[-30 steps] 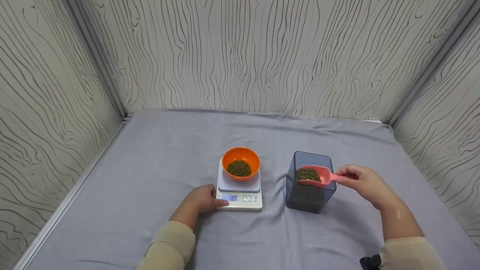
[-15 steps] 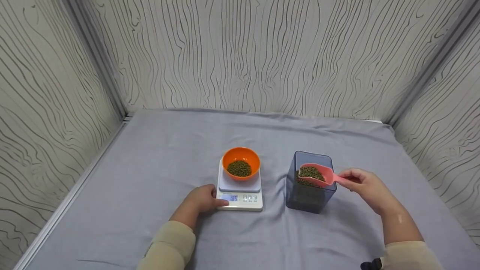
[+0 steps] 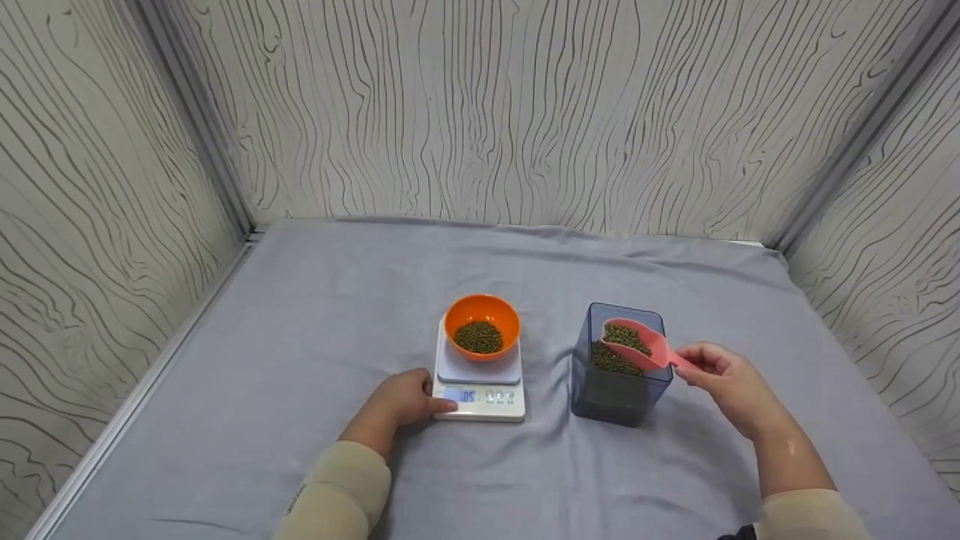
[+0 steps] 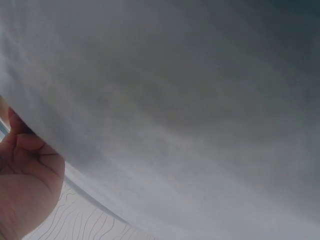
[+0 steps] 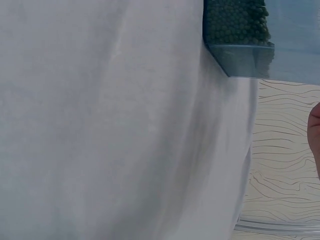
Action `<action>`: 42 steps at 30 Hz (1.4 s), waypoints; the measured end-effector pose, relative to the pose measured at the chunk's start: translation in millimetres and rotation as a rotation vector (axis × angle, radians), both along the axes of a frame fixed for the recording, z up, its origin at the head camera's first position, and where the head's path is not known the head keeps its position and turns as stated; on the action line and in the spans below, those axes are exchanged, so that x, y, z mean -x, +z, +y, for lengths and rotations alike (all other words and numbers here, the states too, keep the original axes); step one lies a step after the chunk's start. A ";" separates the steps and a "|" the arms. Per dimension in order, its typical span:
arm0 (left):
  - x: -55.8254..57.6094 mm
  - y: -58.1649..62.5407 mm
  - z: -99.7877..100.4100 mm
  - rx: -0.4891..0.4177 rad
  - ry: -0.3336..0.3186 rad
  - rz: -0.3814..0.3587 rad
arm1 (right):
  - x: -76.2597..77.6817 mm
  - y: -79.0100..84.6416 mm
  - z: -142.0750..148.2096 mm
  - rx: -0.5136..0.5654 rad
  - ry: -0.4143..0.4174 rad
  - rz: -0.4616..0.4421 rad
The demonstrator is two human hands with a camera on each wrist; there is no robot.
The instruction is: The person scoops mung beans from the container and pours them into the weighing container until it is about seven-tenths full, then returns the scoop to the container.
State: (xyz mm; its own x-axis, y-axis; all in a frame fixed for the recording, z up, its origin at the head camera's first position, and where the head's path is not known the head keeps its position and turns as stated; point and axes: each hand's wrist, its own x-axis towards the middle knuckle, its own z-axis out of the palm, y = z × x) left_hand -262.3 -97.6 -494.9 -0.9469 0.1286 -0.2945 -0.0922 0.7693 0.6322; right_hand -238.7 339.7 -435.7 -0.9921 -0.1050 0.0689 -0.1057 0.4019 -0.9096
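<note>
My right hand (image 3: 726, 382) pinches the handle of a pink scoop (image 3: 660, 349) filled with small green-brown pellets. The scoop's bowl is inside the mouth of a tinted clear square container (image 3: 611, 405), above more pellets. To the left, an orange bowl (image 3: 459, 313) with a heap of similar pellets stands on a white digital kitchen scale (image 3: 480, 373) with a lit display. My left hand (image 3: 405, 396) grips the scale's front left corner, thumb on top beside the display. The left wrist view catches the hand (image 4: 30, 180) at its edge; in the right wrist view the container (image 5: 295, 40) shows pellets through its wall.
Grey cloth (image 3: 337, 300) with soft folds covers the table. Wood-grain patterned panels (image 3: 480, 112) enclose the back and sides, with grey metal posts at the corners. A gap of cloth separates the scale from the container.
The scoop has tilted, its tip rising and shifting slightly right and away from me, while the right hand came a little lower. Bowl, scale and left hand stay put.
</note>
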 end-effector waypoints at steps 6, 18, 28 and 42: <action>-0.6 1.1 0.1 -0.005 0.003 -0.009 | -1.0 -1.6 -1.1 0.011 -0.008 0.002; -2.1 3.5 1.0 -0.007 0.010 -0.006 | -0.3 8.1 -5.7 -0.043 -0.015 0.054; -3.5 5.7 1.3 -0.013 0.011 -0.006 | 1.1 29.9 -25.1 -0.054 -0.037 0.091; -1.8 2.7 0.5 -0.033 0.028 -0.014 | 4.0 64.7 -81.7 -0.192 -0.096 0.098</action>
